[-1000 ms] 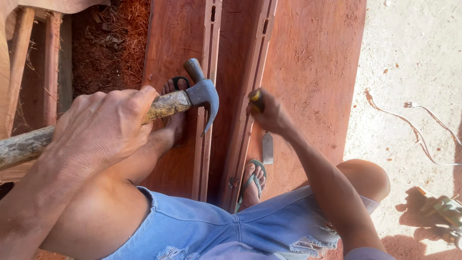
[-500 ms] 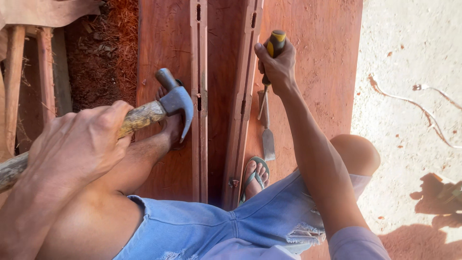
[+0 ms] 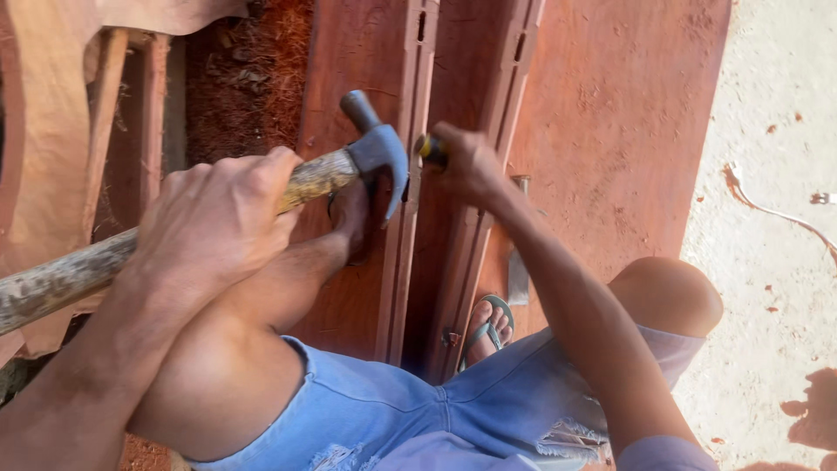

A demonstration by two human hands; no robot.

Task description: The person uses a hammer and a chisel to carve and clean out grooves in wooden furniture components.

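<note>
My left hand is closed round the rough wooden handle of a claw hammer. The hammer's blue-grey head hangs just left of the yellow and black butt of a chisel. My right hand grips that chisel, and its flat grey blade shows lower down beside my forearm. Both tools are over two slotted reddish wooden rails that lie on a wide reddish board. Whether the hammer head touches the chisel, I cannot tell.
My feet in flip-flops rest on the wood, one under the hammer, the other between the rails and my knee. Red sawdust and wooden slats lie at left. Sandy ground lies at right.
The hammer head has swung right, up to the chisel's butt. My right hand came down and left with the chisel, which now slants instead of standing along the rail.
</note>
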